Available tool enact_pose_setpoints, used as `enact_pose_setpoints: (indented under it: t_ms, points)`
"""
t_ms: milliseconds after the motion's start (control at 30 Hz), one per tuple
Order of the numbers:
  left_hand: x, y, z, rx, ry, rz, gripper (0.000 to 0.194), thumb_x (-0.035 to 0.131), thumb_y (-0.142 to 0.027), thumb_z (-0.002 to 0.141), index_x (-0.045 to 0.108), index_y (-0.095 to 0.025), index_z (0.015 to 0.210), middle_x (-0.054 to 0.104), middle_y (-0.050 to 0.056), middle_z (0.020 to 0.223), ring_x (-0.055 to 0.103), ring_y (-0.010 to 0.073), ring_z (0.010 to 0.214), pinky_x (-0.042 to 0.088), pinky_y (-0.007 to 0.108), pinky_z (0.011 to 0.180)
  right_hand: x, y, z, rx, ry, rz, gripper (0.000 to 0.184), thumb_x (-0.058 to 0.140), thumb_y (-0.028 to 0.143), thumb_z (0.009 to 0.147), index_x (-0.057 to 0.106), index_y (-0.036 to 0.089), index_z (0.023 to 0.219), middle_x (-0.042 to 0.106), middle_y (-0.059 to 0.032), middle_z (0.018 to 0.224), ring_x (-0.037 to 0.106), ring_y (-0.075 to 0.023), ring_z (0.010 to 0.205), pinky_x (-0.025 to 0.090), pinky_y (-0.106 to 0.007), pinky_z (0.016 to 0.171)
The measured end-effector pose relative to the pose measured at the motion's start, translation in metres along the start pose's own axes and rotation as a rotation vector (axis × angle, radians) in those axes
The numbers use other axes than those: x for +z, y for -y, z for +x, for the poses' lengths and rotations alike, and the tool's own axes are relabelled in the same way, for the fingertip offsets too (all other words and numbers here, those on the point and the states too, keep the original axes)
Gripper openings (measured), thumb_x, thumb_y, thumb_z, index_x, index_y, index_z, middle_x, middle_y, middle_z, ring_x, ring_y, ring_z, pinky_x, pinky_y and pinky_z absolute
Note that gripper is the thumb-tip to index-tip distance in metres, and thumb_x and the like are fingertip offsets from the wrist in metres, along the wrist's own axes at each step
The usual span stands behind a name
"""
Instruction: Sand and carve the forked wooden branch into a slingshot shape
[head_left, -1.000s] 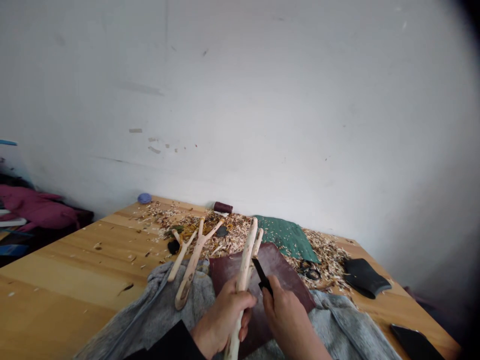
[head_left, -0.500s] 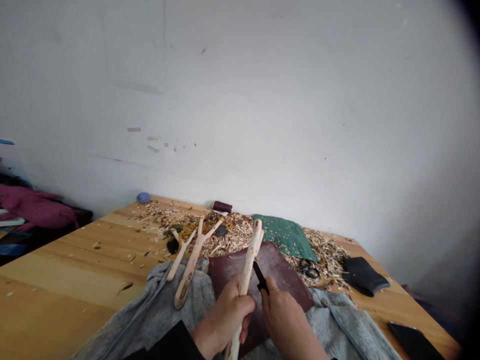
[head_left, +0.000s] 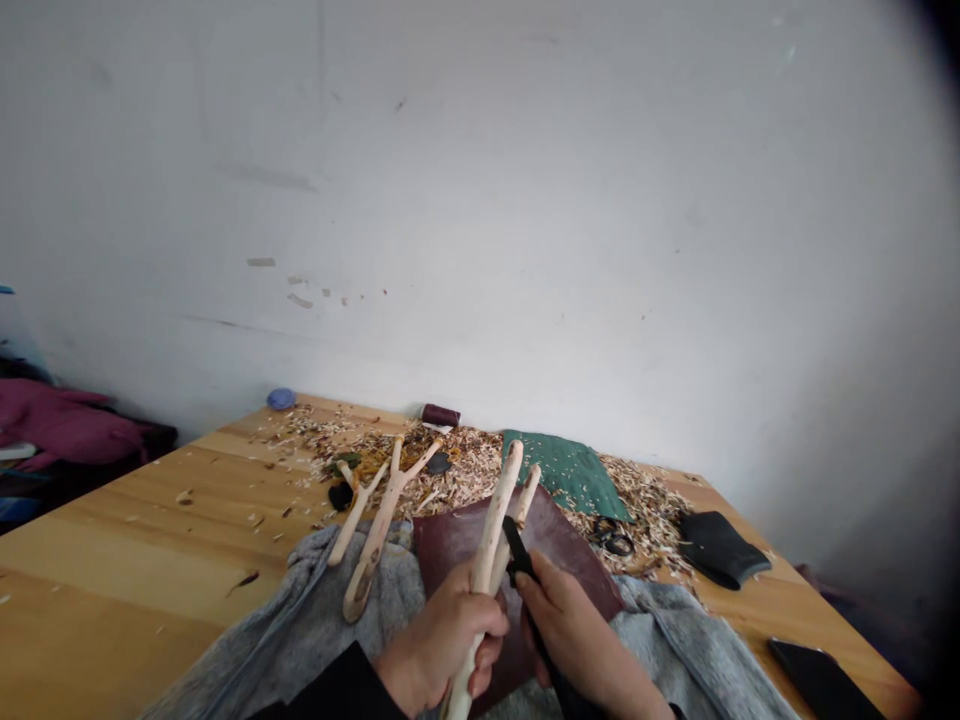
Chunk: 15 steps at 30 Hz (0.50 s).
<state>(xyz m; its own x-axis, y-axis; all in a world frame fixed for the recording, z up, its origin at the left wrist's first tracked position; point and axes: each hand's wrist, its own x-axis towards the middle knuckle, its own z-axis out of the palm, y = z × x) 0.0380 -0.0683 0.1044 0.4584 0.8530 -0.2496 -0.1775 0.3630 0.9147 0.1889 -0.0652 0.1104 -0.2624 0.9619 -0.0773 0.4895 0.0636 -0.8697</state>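
Observation:
My left hand [head_left: 450, 635] is closed around a peeled forked stick [head_left: 496, 515], whose prongs point up and away from me. In my right hand [head_left: 574, 625] is a black knife [head_left: 516, 545], its dark blade against or very close to the right prong; exact contact cannot be made out. Beneath both hands a maroon sheet [head_left: 454, 535] lies over grey fleecy cloth [head_left: 300, 610]. To the left, a larger forked stick [head_left: 382, 530] and a smaller forked stick [head_left: 354, 520] rest with their lower ends near or on the cloth.
Wood shavings [head_left: 472, 465] cover the back of the wooden table [head_left: 112, 570], some on a green sheet [head_left: 570, 470]. A dark spool [head_left: 441, 415] and a blue ball [head_left: 281, 399] lie near the wall. Black scissors [head_left: 615, 540], a black piece [head_left: 724, 550] and a phone [head_left: 829, 680] are at right.
The forked stick has turned in my left hand, so its second prong now shows apart on the right. The knife has tilted and moved to that prong. The view has shifted slightly.

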Motion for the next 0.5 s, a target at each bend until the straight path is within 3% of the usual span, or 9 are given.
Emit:
enact_pose_setpoints:
  t_ms: [100,167,300,500]
  points:
    - [-0.002,-0.002,0.001,0.022,0.021,-0.106,0.031,0.052,-0.023,0.051,0.045,-0.023,0.081,0.04,-0.012,0.04,0.025,0.0065,0.029,0.024,0.018,0.028,-0.005,0.003,-0.002,-0.029,0.076,0.164,0.036,0.033,0.054,0.091,0.045,0.02,0.095,0.046,0.0095,0.048,0.043,-0.0103,0.031,0.03,-0.02,0.034]
    - [-0.003,-0.004,0.001,0.038,-0.031,-0.146,0.041,0.054,-0.023,0.051,0.047,-0.022,0.091,0.042,-0.012,0.042,0.026,0.0067,0.031,0.024,0.018,0.028,-0.006,0.003,-0.002,-0.063,-0.004,0.128,0.037,0.032,0.055,0.091,0.045,0.021,0.094,0.049,0.0081,0.051,0.046,-0.011,0.034,0.033,-0.021,0.037]
    - [-0.005,-0.006,0.003,0.072,-0.171,-0.149,0.06,0.055,-0.025,0.052,0.045,-0.019,0.111,0.045,-0.012,0.048,0.029,0.0074,0.033,0.024,0.017,0.028,-0.003,0.0,-0.001,-0.109,-0.237,-0.237,0.028,0.032,0.043,0.093,0.049,0.022,0.086,0.057,0.0002,0.057,0.058,-0.0167,0.049,0.037,-0.024,0.048]
    - [-0.005,-0.004,0.003,0.091,-0.16,-0.083,0.064,0.053,-0.026,0.054,0.044,-0.018,0.116,0.042,-0.013,0.044,0.031,0.0078,0.029,0.026,0.017,0.027,0.007,-0.003,0.002,-0.044,-0.228,-0.623,0.026,0.03,0.028,0.094,0.056,0.02,0.093,0.067,-0.0062,0.062,0.067,-0.0231,0.06,0.034,-0.027,0.051]
